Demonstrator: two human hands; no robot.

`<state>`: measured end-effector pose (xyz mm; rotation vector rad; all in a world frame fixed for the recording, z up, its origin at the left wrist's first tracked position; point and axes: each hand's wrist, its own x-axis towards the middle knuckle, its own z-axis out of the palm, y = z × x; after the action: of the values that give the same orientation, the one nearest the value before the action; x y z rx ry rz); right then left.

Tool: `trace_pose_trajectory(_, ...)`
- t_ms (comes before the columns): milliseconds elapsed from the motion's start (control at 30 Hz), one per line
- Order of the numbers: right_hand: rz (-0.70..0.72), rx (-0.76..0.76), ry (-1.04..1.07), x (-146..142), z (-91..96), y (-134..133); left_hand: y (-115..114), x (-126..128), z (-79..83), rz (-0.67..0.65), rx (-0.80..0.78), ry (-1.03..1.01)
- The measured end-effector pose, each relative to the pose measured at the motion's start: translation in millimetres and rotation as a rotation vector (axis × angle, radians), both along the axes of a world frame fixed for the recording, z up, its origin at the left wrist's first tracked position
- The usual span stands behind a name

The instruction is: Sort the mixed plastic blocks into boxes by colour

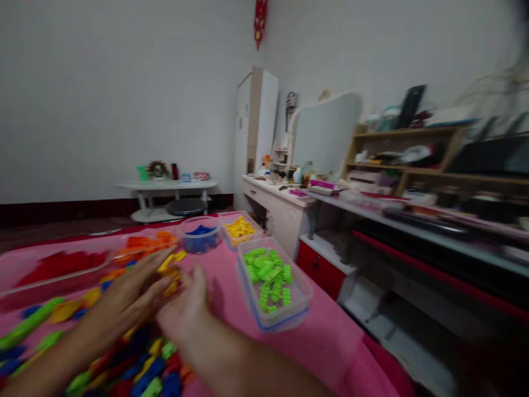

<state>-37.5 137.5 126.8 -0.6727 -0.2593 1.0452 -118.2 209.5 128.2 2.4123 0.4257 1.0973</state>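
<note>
My left hand [131, 289] and my right hand [188, 306] are cupped together above the pink tabletop, with several yellow building bricks [170, 270] held between them. The left fingers curve over the bricks, and the right palm supports them from the other side. Motion blur softens both hands and the bricks' edges. Beneath and around my forearms lies a pile of mixed bricks [151, 375] in blue, green, red, yellow and orange. Just beyond my fingers stands a round clear tub [184, 242] with blue bricks [201, 230] in it.
A clear box [303, 298] with green bricks [268, 270] stands to the right. Behind it is a box with yellow bricks [239, 227]. At the left, a tray holds red bricks [61, 266], beside orange bricks [144, 245]. A cluttered desk [392, 212] lines the right side.
</note>
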Motion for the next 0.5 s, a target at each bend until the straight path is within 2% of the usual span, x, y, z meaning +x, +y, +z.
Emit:
trace_pose_trajectory(33,0.025,0.04,0.181,-3,-2.6,3,7,-6,3.2,-0.005,-0.079,-0.005)
trace_pose_trajectory(100,0.068,0.095,0.319,2,-8.3,7,19,-12,8.4,0.017,-0.287,-0.086)
trace_pose_trajectory(200,0.107,0.106,0.351,17,-16.1,10,33,-14,11.4,-0.009,-0.649,-0.347)
trace_pose_trajectory(333,0.102,0.099,0.351,23,-20.6,8,53,-18,8.2,-0.069,-1.297,-0.665)
trace_pose_trajectory(400,0.087,0.06,0.358,20,-22.3,8,63,-21,4.7,-0.074,-1.559,-0.764)
trace_pose_trajectory(433,0.076,0.03,0.356,19,-23.3,8,67,-22,3.0,-0.077,-1.637,-0.802)
trace_pose_trajectory(500,0.044,-0.039,0.337,20,-24.1,9,73,-24,0.9,-0.089,-1.695,-0.858)
